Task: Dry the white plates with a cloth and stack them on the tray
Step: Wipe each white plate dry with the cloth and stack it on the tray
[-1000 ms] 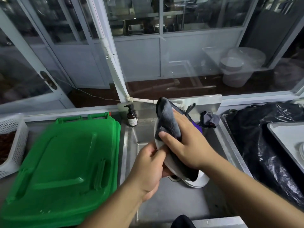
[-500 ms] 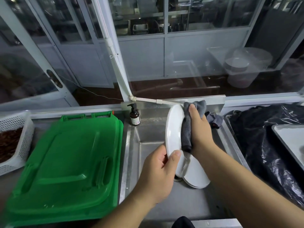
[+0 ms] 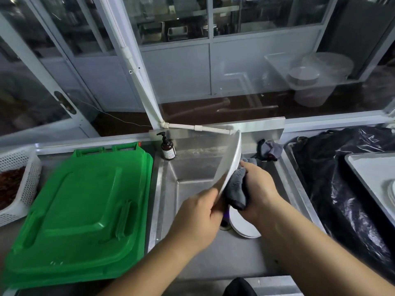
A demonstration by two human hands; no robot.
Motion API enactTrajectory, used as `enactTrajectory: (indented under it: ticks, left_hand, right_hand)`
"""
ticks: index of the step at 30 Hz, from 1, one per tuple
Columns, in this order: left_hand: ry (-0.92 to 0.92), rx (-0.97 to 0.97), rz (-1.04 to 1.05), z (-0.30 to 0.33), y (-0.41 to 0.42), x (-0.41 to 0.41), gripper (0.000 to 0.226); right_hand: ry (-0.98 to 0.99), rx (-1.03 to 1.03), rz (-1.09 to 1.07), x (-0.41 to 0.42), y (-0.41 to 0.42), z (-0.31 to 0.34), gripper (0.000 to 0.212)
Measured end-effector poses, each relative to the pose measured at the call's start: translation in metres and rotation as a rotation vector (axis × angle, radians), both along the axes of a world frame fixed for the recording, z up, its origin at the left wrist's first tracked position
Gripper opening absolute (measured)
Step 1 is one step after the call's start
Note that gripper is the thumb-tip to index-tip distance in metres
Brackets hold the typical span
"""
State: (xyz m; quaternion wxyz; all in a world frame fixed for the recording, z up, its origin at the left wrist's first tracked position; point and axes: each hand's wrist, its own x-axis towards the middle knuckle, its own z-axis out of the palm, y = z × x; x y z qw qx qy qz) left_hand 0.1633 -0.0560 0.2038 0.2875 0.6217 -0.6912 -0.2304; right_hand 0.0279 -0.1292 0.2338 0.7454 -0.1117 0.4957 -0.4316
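Head view: white plate (image 3: 232,159) held on edge above the steel sink (image 3: 192,174), tilted, its rim running from near left up to far right. Left hand (image 3: 198,214) gripping the plate's lower edge, fingers curled round the rim. Right hand (image 3: 259,189) clutching a grey cloth (image 3: 236,189), wadded and pressed against the plate's right-facing side. More white plates (image 3: 243,228) lying stacked in the sink basin, just below the hands and partly hidden by the right wrist. Tray (image 3: 372,174) at the far right edge, well apart from the sink, resting on black plastic sheeting (image 3: 333,184), with the rim of a plate stack (image 3: 392,193) just showing on it. Green plastic lid (image 3: 83,212) left of the sink, white perforated basket (image 3: 23,180) beyond it at the left edge. Brown pump bottle (image 3: 167,147) upright at the sink's far left corner; another crumpled grey rag (image 3: 270,149) at the far right corner.
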Motion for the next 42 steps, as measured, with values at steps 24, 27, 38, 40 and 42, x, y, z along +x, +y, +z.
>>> enactTrajectory:
  ticks: [24, 27, 38, 40, 42]
  left_hand:
    - [-0.689, -0.236, -0.201, 0.027, 0.013, -0.008, 0.077]
    - [-0.746, -0.264, -0.216, 0.022, 0.017, 0.003, 0.078]
    - [0.197, -0.078, -0.023, -0.006, 0.016, 0.090, 0.081]
    - [0.473, 0.061, 0.131, -0.009, 0.015, 0.093, 0.064]
    - [0.822, 0.245, 0.232, -0.013, 0.010, 0.096, 0.036]
  right_hand:
    - [-0.149, -0.086, 0.305, -0.096, -0.016, -0.008, 0.059]
    - [-0.114, -0.058, 0.295, -0.086, -0.007, -0.015, 0.071]
    - [-0.090, -0.136, 0.142, -0.043, 0.032, -0.034, 0.062]
    - [-0.043, -0.127, 0.123, -0.034, 0.046, -0.040, 0.063]
    - [-0.037, -0.077, 0.091, -0.028, 0.065, -0.048, 0.071]
